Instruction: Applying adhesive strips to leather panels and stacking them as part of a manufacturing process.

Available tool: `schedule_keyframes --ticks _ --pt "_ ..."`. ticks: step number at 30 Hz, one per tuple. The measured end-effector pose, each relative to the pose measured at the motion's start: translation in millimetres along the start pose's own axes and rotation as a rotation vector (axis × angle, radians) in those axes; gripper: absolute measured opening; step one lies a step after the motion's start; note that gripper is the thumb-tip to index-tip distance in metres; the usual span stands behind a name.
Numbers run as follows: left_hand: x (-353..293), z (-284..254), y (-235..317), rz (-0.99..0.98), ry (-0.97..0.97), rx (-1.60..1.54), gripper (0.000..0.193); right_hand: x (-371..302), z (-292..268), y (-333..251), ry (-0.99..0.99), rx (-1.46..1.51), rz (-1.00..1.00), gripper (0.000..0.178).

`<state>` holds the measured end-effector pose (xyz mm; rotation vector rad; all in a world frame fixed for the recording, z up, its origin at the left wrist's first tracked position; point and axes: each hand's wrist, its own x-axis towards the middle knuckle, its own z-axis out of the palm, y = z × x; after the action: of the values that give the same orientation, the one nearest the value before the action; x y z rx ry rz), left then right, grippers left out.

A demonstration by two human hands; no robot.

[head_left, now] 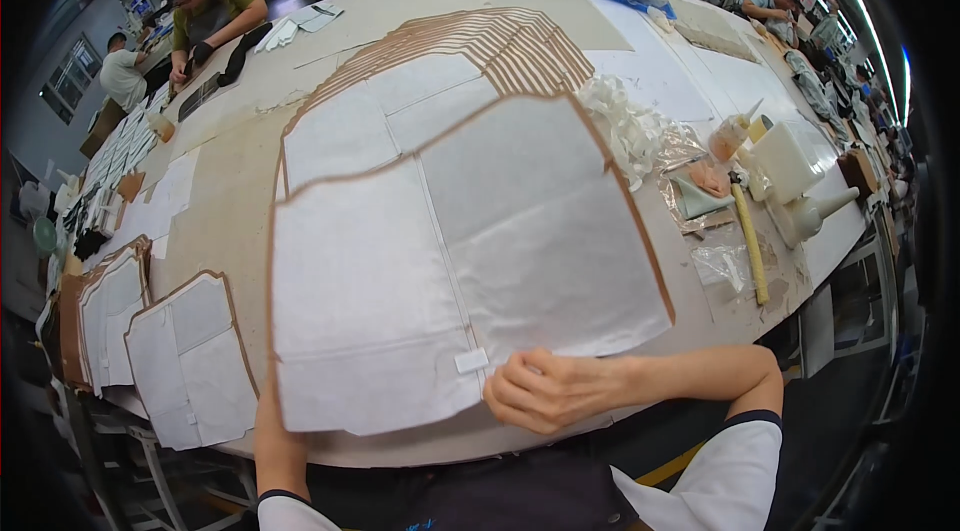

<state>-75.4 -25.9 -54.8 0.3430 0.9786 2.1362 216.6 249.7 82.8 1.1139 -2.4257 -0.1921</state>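
A large white fabric panel (360,271) with brown edges and a seam down its middle lies before me, its right half greyer. My right hand (545,391) is closed at its near edge, fingers curled and gripping that edge beside a small white label (471,361). My left forearm (280,446) reaches up under the panel's near left corner; the panel hides that hand and its fingers. Beyond, a fanned stack of similar brown-edged panels (430,96) overlaps, with the large panel covering its near part.
Finished-looking smaller panels (190,361) lie at the left table edge. To the right are crumpled white scraps (625,126), a yellow-handled tool (748,241), a white squeeze bottle (815,216) and a white container (787,163). A co-worker (212,11) works across the table at far left.
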Motion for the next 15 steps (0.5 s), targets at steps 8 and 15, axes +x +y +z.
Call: schedule_keyframes --ticks 8,15 --pt "-47.4 19.2 36.5 -0.281 0.372 0.841 0.061 -29.3 46.4 -78.0 0.145 0.328 0.176 0.017" --pt "-15.7 33.9 37.2 0.012 0.508 1.643 0.041 -63.2 28.9 -43.2 0.289 0.802 0.560 0.015"
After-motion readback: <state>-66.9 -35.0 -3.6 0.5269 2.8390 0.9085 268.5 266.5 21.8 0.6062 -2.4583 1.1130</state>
